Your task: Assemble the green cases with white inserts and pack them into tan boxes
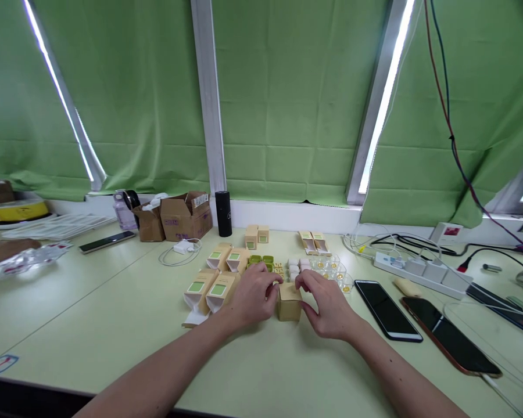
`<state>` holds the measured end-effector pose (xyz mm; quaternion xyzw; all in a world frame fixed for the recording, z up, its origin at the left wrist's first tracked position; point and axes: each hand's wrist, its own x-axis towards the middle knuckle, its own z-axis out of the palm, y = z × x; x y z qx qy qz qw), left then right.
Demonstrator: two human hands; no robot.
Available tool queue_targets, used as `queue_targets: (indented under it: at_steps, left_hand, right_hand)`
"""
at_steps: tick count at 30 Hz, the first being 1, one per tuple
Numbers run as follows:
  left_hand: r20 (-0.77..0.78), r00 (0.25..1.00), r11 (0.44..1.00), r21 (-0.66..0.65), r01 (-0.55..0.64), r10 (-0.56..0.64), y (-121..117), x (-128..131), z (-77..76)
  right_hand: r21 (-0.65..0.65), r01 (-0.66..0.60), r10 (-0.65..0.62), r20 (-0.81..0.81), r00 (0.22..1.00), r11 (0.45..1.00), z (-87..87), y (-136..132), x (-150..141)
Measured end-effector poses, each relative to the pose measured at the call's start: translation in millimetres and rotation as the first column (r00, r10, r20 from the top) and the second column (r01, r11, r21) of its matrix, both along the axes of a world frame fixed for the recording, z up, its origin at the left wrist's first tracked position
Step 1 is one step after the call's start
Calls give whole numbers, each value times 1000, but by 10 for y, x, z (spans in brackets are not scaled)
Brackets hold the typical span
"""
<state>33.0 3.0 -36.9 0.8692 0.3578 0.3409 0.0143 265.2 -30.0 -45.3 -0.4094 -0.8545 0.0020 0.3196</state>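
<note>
A small brown cardboard box [290,310] stands on the table between my hands. My left hand [257,295] is closed at its left side, thumb and fingers at the top edge. My right hand [328,303] pinches the right side near the top. Just left of my left hand lie several open kraft boxes [218,289] with green labels and white flaps. Behind the hands are green square cups [261,260], small yellow pieces [278,269], whitish caps [293,268] and clear cups [333,266] with yellow centres.
Two upright boxes [251,237], open flat boxes [314,242] and a black cylinder [224,213] stand farther back. Phones [387,310] and a power strip [422,271] with cables lie right. Cartons [186,216] stand left. At the far left, another person's hand [9,251] is by clear plastic packaging [35,258].
</note>
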Motion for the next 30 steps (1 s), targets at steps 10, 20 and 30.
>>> queue_targets:
  at_steps: [10, 20, 30]
  left_hand:
    - [20, 997, 998, -4, -70, 70, 10, 1, -14]
    - [-51, 993, 993, -50, -105, 103, 3, 14, -3]
    - [-31, 999, 999, -12, -30, 29, -37, 11, -15]
  right_hand:
    - [65, 64, -56, -115, 992, 996, -55, 37, -4]
    - [51, -3, 5, -34, 999, 999, -22, -3, -3]
    - [-37, 250, -250, -3, 968, 968, -105, 113, -19]
